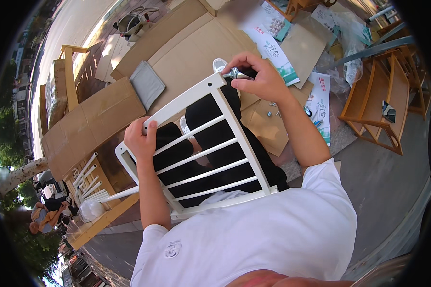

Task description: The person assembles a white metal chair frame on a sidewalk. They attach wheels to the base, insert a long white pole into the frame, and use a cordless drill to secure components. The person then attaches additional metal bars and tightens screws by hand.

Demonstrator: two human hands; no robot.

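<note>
White slatted frame point(196, 156) lies across the black trousers point(203, 112) of the seated person, and I look down on it through the head camera. I see the left hand point(141, 141) grasping the far rail of the frame, near its far left corner, with the thumb over the rail. The right hand point(263, 79) is at the far right corner of the frame and pinches a shiny metal piece point(233, 72); something dark shows beside it between the fingers, but I cannot tell its exact kind. The near edge of the frame is at the white T-shirt point(273, 229).

Beyond the frame, a brown cardboard sheet point(191, 48) covers the ground, and a flat grey pad point(147, 86) lies toward its left edge. Several white tubes point(88, 184) are gathered left of the frame. Well apart on the right, I find a wooden rack point(376, 91) and, near it, a clear plastic bag point(352, 45).
</note>
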